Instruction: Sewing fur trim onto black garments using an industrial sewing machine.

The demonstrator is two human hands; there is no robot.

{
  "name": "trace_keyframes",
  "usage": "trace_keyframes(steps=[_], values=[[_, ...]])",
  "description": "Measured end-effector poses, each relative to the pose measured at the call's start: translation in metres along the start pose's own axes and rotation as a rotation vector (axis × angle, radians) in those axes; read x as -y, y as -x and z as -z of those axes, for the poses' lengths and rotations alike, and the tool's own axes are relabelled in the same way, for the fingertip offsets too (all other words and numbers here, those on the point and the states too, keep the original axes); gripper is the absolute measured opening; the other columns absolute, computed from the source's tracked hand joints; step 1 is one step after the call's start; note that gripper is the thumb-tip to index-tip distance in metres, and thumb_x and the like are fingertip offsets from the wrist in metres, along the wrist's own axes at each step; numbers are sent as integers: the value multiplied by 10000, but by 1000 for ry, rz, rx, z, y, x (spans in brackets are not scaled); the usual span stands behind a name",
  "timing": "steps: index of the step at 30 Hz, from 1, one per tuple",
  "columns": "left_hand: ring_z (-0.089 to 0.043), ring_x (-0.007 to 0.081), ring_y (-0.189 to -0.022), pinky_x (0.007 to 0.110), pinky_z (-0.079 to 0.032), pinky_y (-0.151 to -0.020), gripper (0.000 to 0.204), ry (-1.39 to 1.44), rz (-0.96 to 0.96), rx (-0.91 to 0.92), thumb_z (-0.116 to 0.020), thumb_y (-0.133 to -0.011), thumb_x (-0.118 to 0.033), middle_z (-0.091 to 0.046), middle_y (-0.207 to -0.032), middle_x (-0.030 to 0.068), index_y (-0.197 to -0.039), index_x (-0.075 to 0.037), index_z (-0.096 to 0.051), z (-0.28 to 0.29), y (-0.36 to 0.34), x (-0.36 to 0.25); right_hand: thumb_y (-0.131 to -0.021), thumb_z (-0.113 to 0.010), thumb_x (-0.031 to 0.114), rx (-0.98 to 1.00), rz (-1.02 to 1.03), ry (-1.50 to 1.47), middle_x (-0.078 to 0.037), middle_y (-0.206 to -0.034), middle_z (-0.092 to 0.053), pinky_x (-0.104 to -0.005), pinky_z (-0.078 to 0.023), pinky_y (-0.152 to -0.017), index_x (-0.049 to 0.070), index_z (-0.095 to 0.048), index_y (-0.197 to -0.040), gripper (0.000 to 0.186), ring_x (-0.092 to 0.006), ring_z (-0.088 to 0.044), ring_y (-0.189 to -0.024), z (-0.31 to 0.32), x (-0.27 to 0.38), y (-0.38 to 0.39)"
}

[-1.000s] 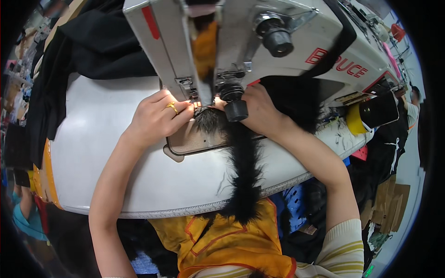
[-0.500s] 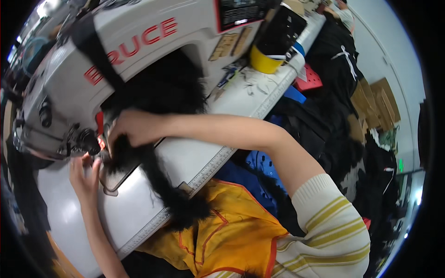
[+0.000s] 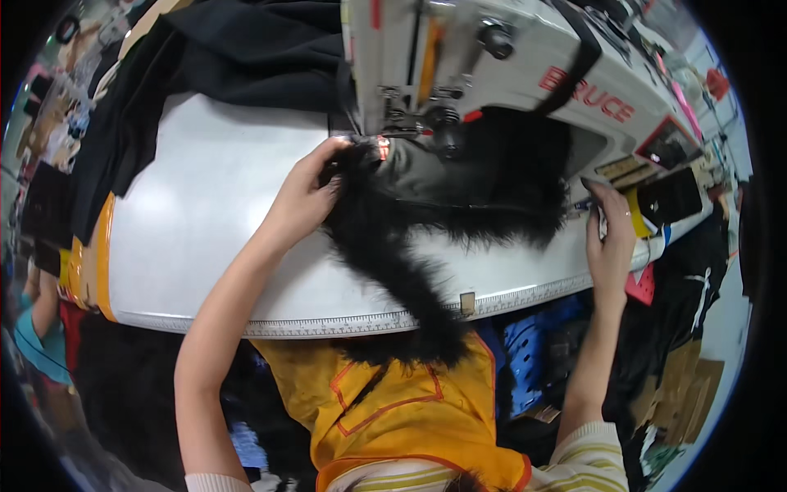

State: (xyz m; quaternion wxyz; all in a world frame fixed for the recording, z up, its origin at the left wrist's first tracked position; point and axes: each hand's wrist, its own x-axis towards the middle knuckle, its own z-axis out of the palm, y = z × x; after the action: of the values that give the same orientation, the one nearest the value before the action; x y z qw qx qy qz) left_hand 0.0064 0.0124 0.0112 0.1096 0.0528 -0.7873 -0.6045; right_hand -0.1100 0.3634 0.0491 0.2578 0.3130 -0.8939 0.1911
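Observation:
My left hand [image 3: 305, 201] pinches the edge of a black furry trim [image 3: 381, 246] close to the needle area of a white sewing machine [image 3: 484, 74]. The trim hangs over the table's front edge onto my orange apron. It joins a black fabric piece [image 3: 434, 172] with fluffy edges, which lies under the machine arm. On the right, my right hand [image 3: 611, 234] is beside the machine's base, thumb and fingers apart. Its fingertips are close to a small slim tool [image 3: 583, 205] lying on the table; whether they touch it is unclear.
Black cloth [image 3: 246, 53] is heaped at the back left of the white table [image 3: 197, 221]. A ruler strip [image 3: 328, 329] runs along the front edge. Right of my right hand stands a yellow and black container [image 3: 648, 209]. Another person's arm [image 3: 43, 307] shows at far left.
My view has swung right and levelled. My right hand has left the trim by the needle and moved right, towards the tools. The left hand now grips the trim.

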Motion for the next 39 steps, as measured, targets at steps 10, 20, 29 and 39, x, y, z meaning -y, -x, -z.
trace_keyframes(steps=[10, 20, 29, 39], values=[[-621, 322, -766, 373, -491, -673, 190, -568, -394, -140, -588, -841, -103, -638, -843, 134, -1024, -54, -579, 6, 15, 9, -804, -525, 34, 353, 133, 265, -119, -987, -661, -365, -441, -876, 39, -637, -990, 218, -288, -611, -958, 17, -36, 2], [-595, 202, -843, 309, -457, -789, 215, -177, -162, 70, -592, -860, -59, -642, -924, 165, -1059, 22, -578, 11, 12, 12, -903, -549, 191, 1457, -420, -1735, -95, -835, -562, -299, -471, -658, -15, -389, -1328, 499, -165, -568, -674, -87, 151, -30], [-569, 306, -690, 349, -445, -669, 209, -77, -139, -114, -548, -893, -172, -603, -764, 199, -997, 9, -562, 15, 13, 9, -969, -393, 465, 1404, -640, -1458, 67, -560, -281, -172, -176, -382, 91, -449, -862, 394, -23, -228, -444, -94, 137, -64], [-580, 293, -617, 342, -451, -585, 185, -217, -108, -180, -580, -847, -167, -610, -718, 164, -964, -24, -586, 13, 25, -10, -959, -385, 498, 1430, -785, -1479, 54, -558, -285, -171, -179, -378, 93, -444, -840, 427, -24, -224, -441, -92, 146, -67]])
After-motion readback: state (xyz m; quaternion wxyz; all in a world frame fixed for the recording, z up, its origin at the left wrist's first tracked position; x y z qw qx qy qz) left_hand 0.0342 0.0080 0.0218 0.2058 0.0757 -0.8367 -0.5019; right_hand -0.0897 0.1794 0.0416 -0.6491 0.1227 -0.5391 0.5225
